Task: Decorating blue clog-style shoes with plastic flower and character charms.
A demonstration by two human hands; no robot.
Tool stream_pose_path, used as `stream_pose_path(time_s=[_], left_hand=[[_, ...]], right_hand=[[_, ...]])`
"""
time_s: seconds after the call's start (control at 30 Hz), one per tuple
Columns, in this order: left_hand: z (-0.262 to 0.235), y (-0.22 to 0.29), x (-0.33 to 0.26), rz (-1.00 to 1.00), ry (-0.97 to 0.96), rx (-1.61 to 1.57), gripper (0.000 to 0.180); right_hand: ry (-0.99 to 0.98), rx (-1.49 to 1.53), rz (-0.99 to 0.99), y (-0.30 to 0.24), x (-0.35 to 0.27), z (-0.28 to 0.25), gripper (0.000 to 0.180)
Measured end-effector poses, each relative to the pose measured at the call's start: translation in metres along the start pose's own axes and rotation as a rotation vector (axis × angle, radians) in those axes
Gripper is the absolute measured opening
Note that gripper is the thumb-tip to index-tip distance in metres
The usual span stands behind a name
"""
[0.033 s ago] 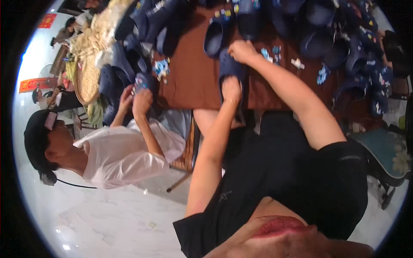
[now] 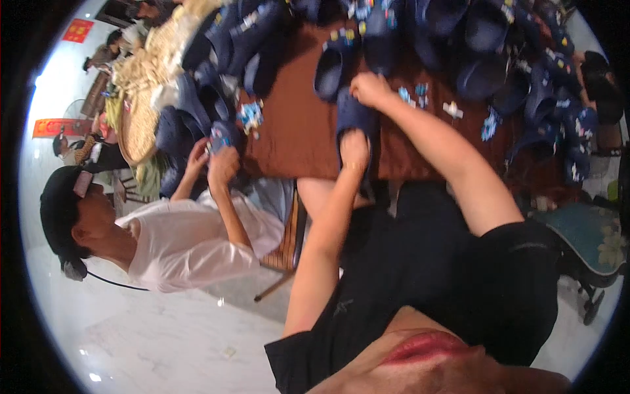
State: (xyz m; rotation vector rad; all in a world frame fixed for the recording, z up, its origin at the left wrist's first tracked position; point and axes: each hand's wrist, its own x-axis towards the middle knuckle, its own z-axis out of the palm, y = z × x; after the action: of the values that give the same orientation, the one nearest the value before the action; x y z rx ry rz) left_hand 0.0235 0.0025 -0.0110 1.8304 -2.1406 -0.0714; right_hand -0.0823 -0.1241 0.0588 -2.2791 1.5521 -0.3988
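On the brown table point(image 2: 282, 154), the navy shoe point(image 2: 356, 114) lies at the near edge, best braced from inside by the left hand point(image 2: 355, 151), grip hidden; the right hand point(image 2: 370, 89), curled at the toe, should press squarely, any pinch impossible to tell

1 red sign point(image 2: 77, 30) and 1 long red banner point(image 2: 62, 127) on the pale wall point(image 2: 41, 152), yellowish characters on both illegible

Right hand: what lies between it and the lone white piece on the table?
Small blue pieces lie between the right hand and the white piece, in the head view.
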Motion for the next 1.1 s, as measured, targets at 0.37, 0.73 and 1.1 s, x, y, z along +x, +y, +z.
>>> stream_pose_path(time_s=[0.37,0.73,1.1], left_hand=[[-0.002,0.005,-0.009,0.001,0.021,-0.1,0.011],[0.0,0.004,0.0,0.001,0.057,-0.13,0.014],[0.004,0.005,-0.005,0.006,0.08,-0.194,0.016]], right_hand=[[-0.151,-0.012,0.402,-0.004,0.0,0.003,0.032],[-0.314,-0.059,0.542,-0.009,0.013,-0.01,0.043],[0.131,0.212,-0.02,-0.004,0.0,-0.055,0.036]])
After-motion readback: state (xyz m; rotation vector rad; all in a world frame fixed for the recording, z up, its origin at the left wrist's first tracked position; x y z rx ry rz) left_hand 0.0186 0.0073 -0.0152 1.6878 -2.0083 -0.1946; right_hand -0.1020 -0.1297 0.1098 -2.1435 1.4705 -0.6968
